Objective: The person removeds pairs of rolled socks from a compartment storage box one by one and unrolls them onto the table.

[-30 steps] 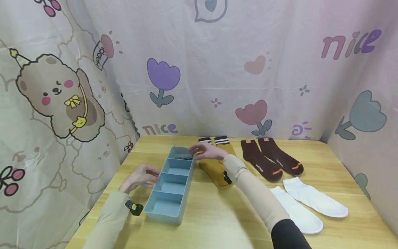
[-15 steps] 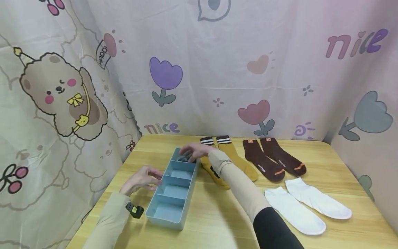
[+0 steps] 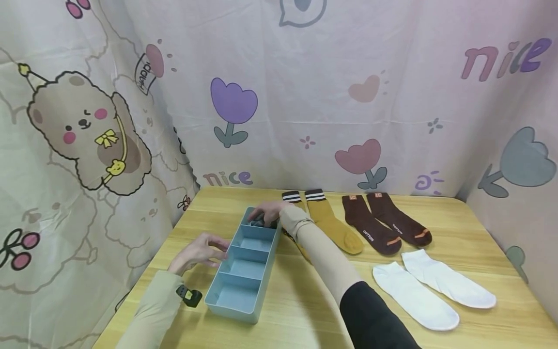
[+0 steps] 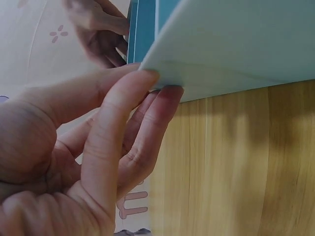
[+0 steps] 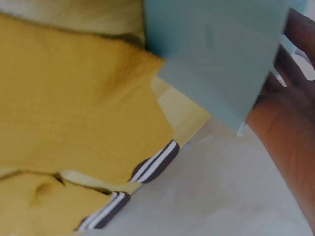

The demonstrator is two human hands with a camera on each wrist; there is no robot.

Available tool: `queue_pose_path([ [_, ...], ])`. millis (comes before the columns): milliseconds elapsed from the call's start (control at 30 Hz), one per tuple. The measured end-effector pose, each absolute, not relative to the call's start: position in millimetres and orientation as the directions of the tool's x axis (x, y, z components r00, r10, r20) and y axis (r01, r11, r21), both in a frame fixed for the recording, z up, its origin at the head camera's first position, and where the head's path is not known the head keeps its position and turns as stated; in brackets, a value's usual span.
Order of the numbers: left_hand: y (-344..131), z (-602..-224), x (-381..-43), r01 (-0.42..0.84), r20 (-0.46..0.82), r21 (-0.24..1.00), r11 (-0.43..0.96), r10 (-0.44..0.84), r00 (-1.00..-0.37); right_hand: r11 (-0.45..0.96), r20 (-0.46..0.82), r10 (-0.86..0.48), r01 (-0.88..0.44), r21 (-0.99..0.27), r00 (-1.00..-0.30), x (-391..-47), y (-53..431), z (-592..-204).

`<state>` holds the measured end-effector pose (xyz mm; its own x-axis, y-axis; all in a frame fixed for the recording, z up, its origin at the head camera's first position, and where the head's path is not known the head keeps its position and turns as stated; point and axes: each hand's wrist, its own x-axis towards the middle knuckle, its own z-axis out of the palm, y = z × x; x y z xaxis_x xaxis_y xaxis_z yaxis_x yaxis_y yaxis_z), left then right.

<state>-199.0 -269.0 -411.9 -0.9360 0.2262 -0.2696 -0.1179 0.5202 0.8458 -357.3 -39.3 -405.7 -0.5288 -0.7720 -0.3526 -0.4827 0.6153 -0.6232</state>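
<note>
A long blue-grey organizer box (image 3: 230,313) with several compartments in a row stands on the wooden table. In its far compartment sits a dark item (image 3: 256,224), mostly hidden under my right hand (image 3: 269,211). That hand reaches down inside with fingers bent; whether they pinch the item does not show. My left hand (image 3: 199,253) is beside the box's left side. In the left wrist view its fingertips (image 4: 170,93) touch the outer wall, loosely bent. Mustard socks (image 3: 333,228) with striped cuffs lie right of the box, one partly covered by my right forearm.
Two dark brown socks (image 3: 370,228) lie side by side toward the back right. Two white socks (image 3: 416,295) are in front of them. The nearer compartments (image 3: 237,293) show bare bottoms. A printed curtain (image 3: 305,97) hangs behind the table (image 3: 287,310).
My right hand has moved left from the box's far right rim and down into the far compartment. The left hand stays by the box's side. The view has shifted slightly.
</note>
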Motion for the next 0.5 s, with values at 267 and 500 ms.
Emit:
queue_pose_path([
  [267, -268.1, -412.9, -197.9, -0.118, -0.265, 0.843, 0.524, 0.215, -0.94, 0.673, -0.335, -0.74, -0.651, -0.351, -0.583, -350.2, -48.8, -411.0],
  [500, -267.9, -413.4, -197.6, -0.116, -0.262, 0.844, 0.524, 0.213, -0.941, 0.651, -0.289, -0.757, -0.632, -0.421, -0.586, -349.8, -48.5, -415.0],
])
